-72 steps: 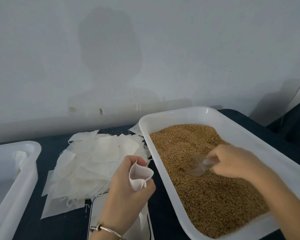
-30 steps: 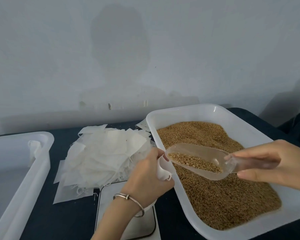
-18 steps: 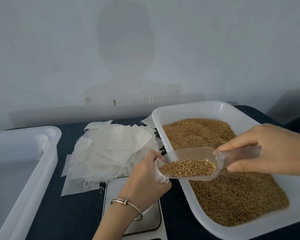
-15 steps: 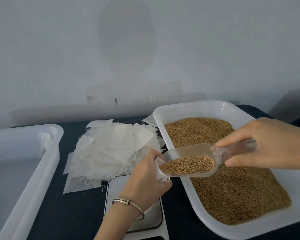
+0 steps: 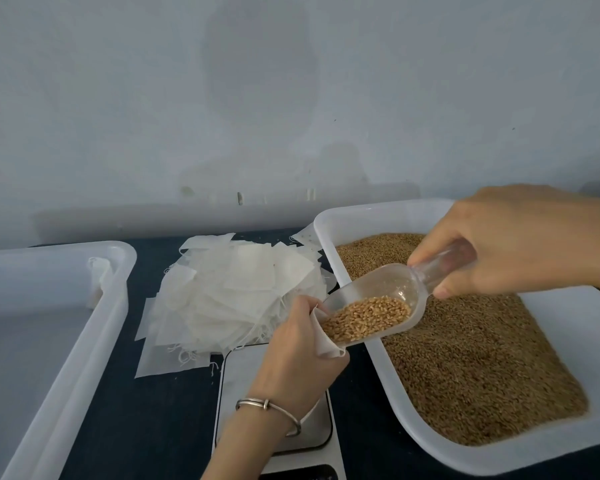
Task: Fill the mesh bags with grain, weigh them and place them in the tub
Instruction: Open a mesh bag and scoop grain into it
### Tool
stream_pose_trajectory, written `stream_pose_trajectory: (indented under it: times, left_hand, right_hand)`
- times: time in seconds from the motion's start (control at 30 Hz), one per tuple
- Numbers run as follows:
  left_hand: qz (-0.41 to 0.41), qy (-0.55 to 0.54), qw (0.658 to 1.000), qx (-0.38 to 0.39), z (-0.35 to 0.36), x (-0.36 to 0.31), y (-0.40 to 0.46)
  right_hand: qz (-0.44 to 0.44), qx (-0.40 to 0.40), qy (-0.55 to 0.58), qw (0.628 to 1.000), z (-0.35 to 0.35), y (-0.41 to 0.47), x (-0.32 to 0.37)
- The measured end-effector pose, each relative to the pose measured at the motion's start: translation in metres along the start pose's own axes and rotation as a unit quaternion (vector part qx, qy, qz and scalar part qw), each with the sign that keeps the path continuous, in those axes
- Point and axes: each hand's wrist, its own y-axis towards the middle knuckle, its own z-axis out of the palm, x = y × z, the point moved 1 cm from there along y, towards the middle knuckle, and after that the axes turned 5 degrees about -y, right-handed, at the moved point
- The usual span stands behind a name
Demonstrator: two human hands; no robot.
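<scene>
Left hand: fingers curled round a small white mesh bag, over the scale.
Right hand: fingers wrapped round the clear scoop handle.
Scoop: tipped down, its lip in the bag's mouth.
Grain: some in the scoop, lots in the right tray.
Tub: on the left.

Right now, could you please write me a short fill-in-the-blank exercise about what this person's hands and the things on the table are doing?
1. The right hand tilts a clear scoop that carries ____.
2. The left hand holds open a white mesh ____.
3. Under the left wrist sits a ____ with a square platform.
4. The pile of empty bags lies between two white ____.

Missing words: grain; bag; scale; tubs
</scene>
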Motion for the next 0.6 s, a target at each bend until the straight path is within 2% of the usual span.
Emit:
stream_pose_trajectory:
  times: [0.33,0.6]
  left_hand:
    - [-0.010,-0.070,0.997,-0.005,0.001,0.003,-0.003]
    - [-0.002,-0.083,0.996,-0.016,-0.001,0.003,-0.006]
  right_hand:
    - [-0.006,-0.013,-0.055,0.998,-0.017,0.001,0.021]
    - [-0.008,-0.044,-0.155,0.987,-0.026,-0.006,0.043]
